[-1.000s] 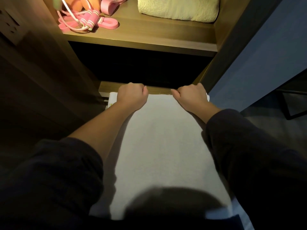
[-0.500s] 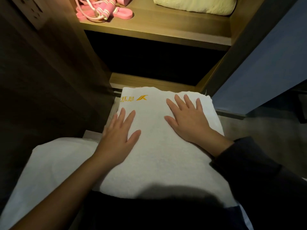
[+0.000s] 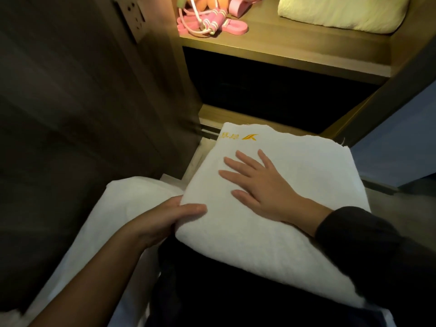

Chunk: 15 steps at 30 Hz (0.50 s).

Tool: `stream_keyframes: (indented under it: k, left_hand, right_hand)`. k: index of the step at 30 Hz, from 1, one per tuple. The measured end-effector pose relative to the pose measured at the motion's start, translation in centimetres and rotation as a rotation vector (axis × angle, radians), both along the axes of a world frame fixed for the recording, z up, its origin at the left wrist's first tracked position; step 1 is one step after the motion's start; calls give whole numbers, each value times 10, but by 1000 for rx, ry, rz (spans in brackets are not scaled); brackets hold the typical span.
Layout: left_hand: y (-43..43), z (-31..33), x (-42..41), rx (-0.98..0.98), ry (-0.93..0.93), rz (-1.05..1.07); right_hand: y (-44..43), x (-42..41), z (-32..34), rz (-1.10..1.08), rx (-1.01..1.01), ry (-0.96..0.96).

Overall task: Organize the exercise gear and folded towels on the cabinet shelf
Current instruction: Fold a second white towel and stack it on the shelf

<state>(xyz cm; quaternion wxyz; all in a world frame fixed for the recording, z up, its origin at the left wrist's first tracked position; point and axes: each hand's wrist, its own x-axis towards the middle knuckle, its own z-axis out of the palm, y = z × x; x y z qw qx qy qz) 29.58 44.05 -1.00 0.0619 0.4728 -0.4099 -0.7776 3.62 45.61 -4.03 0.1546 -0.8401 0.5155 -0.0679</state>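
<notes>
Folded white terry towel with an orange embroidered logo lies across the person's dark-clothed lap, just in front of the cabinet's dark lower opening. The fingers of the right hand are spread straight and pressed flat on its top, grasping nothing. The left hand grasps the towel's left edge, thumb on top and the other fingers tucked underneath, out of sight. A dark sleeve covers the right forearm.

Three cloths show in all. A second white cloth lies just left of the first, under the left forearm. A pale yellow folded towel sits at the right of the lit wooden shelf above. Well apart from it, at the shelf's left, lie one pink-handled skipping rope and one flat pink band loop, touching each other. Orange shapes behind them are cut off by the frame edge. One socket plate is set in the dark panel left of the shelf.
</notes>
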Motion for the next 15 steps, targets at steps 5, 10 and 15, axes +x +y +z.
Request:
stream_keyframes:
  k: [5,10,15]
  left_hand:
    - [1,13,-1,-71,65,-170]
    - [-6,22,-8,-290,-79,-193]
    - [-2,7,0,-329,-277,-56]
  right_hand:
    - [4,1,-4,-60,-46,-99]
    - [6,0,-4,-114,-59,-179]
    - [4,5,-5,-120,-74,-165]
